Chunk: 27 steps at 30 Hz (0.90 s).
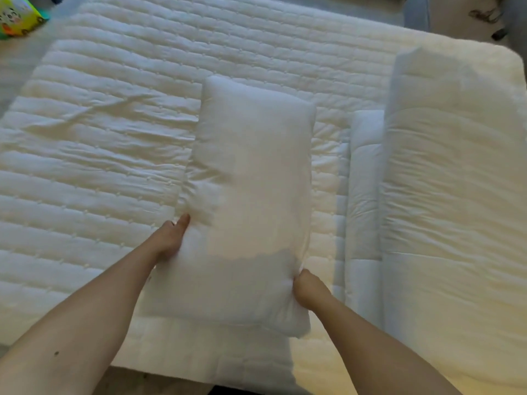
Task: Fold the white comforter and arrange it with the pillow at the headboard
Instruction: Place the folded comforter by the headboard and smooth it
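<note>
We see bed (99,155) stripped to quilted pad, room for arranging. Folded comforter (450,195) lies along right edge, presumably headboard side. Pillow (251,201) mid-bed, held for carrying. Left hand (168,238) grasping its side; right hand (306,286) pinching opposite edge.

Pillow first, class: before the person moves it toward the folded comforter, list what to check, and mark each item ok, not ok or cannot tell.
1. Left hand holds the pillow at its left edge: ok.
2. Right hand pinches the pillow's right edge near the close corner: ok.
3. Comforter folded into a long stack at the right of the mattress: ok.
4. Pillow apart from the comforter, with a strip of mattress between them: ok.
5. Headboard in view, to confirm the comforter's end of the bed: cannot tell.
6. Pillow lifted off the mattress: cannot tell.
</note>
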Motion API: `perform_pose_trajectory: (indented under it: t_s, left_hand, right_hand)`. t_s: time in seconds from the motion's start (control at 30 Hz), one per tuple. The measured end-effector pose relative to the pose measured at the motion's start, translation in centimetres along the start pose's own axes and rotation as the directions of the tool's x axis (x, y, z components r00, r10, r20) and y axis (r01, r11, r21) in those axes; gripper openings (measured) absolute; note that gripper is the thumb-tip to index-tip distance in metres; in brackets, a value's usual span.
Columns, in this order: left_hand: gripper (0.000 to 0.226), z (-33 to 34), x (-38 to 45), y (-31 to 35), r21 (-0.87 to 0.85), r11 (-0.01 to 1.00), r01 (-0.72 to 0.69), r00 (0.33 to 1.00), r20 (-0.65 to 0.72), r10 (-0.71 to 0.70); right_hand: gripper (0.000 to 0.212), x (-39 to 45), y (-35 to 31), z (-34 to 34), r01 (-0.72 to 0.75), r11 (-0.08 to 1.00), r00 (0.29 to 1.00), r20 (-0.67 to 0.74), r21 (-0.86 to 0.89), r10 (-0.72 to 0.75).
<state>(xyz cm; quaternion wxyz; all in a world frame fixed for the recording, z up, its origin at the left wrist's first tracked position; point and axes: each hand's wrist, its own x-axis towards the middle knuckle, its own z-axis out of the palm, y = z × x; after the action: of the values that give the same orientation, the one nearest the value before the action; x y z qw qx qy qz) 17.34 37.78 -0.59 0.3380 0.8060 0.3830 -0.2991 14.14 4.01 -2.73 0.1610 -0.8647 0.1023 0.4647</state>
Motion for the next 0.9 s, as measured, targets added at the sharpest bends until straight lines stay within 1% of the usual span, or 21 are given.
perform_pose_trajectory:
  t_s: [0.07, 0.1, 0.17, 0.23, 0.27, 0.3, 0.37, 0.43, 0.47, 0.5, 0.53, 0.57, 0.6, 0.63, 0.67, 0.7, 0.73, 0.77, 0.8, 0.83, 0.9]
  left_hand:
    - [0.082, -0.3, -0.1, -0.2, 0.015, 0.999, 0.029, 0.997, -0.077, -0.028]
    - [0.080, -0.3, -0.5, 0.5, 0.000, 0.999, 0.038, 0.989, -0.144, -0.037]
    - [0.074, -0.2, -1.1, 2.9, 0.012, 1.000, -0.007, 0.958, -0.287, 0.010]
    - [0.070, 0.3, -1.8, 6.4, 0.118, 0.985, -0.126, 0.910, -0.381, 0.162]
    - [0.070, 0.9, -2.2, 8.2, 0.183, 0.965, -0.188, 0.883, -0.399, 0.248]
    - [0.070, 1.7, -2.7, 10.1, 0.233, 0.942, -0.243, 0.860, -0.398, 0.320]
    - [0.067, 4.2, -3.9, 14.3, 0.271, 0.903, -0.332, 0.836, -0.359, 0.415]
    - [0.067, 7.5, -6.0, 18.9, 0.276, 0.865, -0.420, 0.823, -0.285, 0.491]
    - [0.067, 9.4, -7.4, 21.4, 0.279, 0.840, -0.464, 0.811, -0.248, 0.530]
    - [0.067, 11.4, -8.7, 23.8, 0.282, 0.812, -0.511, 0.792, -0.213, 0.572]
    - [0.066, 13.5, -10.2, 26.1, 0.286, 0.781, -0.555, 0.768, -0.183, 0.613]
    - [0.065, 15.6, -11.8, 28.4, 0.289, 0.749, -0.597, 0.743, -0.155, 0.652]
    - [0.064, 17.6, -13.3, 30.6, 0.295, 0.712, -0.637, 0.711, -0.132, 0.691]
    - [0.063, 19.6, -14.8, 32.8, 0.307, 0.670, -0.676, 0.673, -0.114, 0.731]
    - [0.062, 21.4, -16.3, 35.1, 0.331, 0.621, -0.710, 0.629, -0.097, 0.771]
    - [0.061, 23.2, -17.5, 37.1, 0.364, 0.568, -0.738, 0.582, -0.082, 0.809]
    - [0.060, 24.9, -18.3, 39.0, 0.405, 0.516, -0.754, 0.541, -0.062, 0.839]
    - [0.060, 26.5, -18.5, 40.4, 0.453, 0.478, -0.753, 0.521, -0.034, 0.853]
    - [0.060, 28.0, -18.1, 41.2, 0.500, 0.460, -0.734, 0.529, -0.005, 0.849]
    - [0.061, 29.3, -17.1, 41.5, 0.538, 0.465, -0.703, 0.561, 0.017, 0.828]
    - [0.064, 31.0, -14.4, 39.9, 0.584, 0.519, -0.625, 0.645, 0.012, 0.764]
  right_hand:
    - [0.031, -0.1, 0.8, -0.5, -0.003, 0.984, 1.000, 0.025, -0.179, 0.007]
    - [0.025, -0.1, 1.3, -1.1, 0.003, 0.981, 1.000, -0.001, -0.195, -0.003]
    - [0.014, -0.7, 1.8, -3.1, 0.040, 0.991, 0.994, -0.099, -0.125, -0.052]
    - [0.021, -1.7, 2.7, -6.1, 0.125, 0.991, 0.961, -0.242, -0.041, -0.132]
    - [0.024, -2.5, 3.3, -8.0, 0.188, 0.982, 0.927, -0.328, -0.008, -0.181]
    - [0.025, -3.4, 4.0, -10.2, 0.262, 0.965, 0.877, -0.425, 0.028, -0.226]
    - [0.023, -5.4, 5.8, -14.9, 0.403, 0.909, 0.746, -0.614, 0.107, -0.259]
    - [0.020, -7.2, 8.7, -19.7, 0.511, 0.843, 0.607, -0.766, 0.170, -0.213]
    - [0.019, -7.8, 10.9, -22.1, 0.539, 0.824, 0.529, -0.831, 0.173, -0.172]
    - [0.021, -8.1, 13.3, -24.4, 0.541, 0.827, 0.456, -0.879, 0.152, -0.136]
    - [0.026, -8.1, 16.0, -26.5, 0.517, 0.847, 0.400, -0.910, 0.126, -0.108]
    - [0.034, -7.6, 18.8, -28.2, 0.458, 0.883, 0.383, -0.919, 0.102, -0.093]
    - [0.044, -6.7, 21.4, -29.2, 0.363, 0.928, 0.415, -0.906, 0.081, -0.084]
    - [0.053, -5.5, 23.3, -29.4, 0.246, 0.968, 0.486, -0.870, 0.045, -0.083]
    - [0.060, -4.2, 24.5, -28.8, 0.136, 0.990, 0.576, -0.812, -0.024, -0.099]
    - [0.065, -2.8, 24.8, -27.6, 0.071, 0.991, 0.663, -0.736, -0.117, -0.135]
    - [0.068, -1.5, 24.5, -26.1, 0.064, 0.979, 0.733, -0.656, -0.196, -0.179]
    - [0.070, -0.4, 23.8, -24.4, 0.088, 0.963, 0.778, -0.586, -0.257, -0.227]
    - [0.071, 0.4, 22.9, -23.1, 0.122, 0.947, 0.795, -0.542, -0.298, -0.273]
    - [0.072, 1.1, 22.3, -22.0, 0.147, 0.937, 0.794, -0.527, -0.315, -0.302]
    - [0.073, 2.0, 21.5, -20.7, 0.167, 0.933, 0.812, -0.492, -0.319, -0.314]
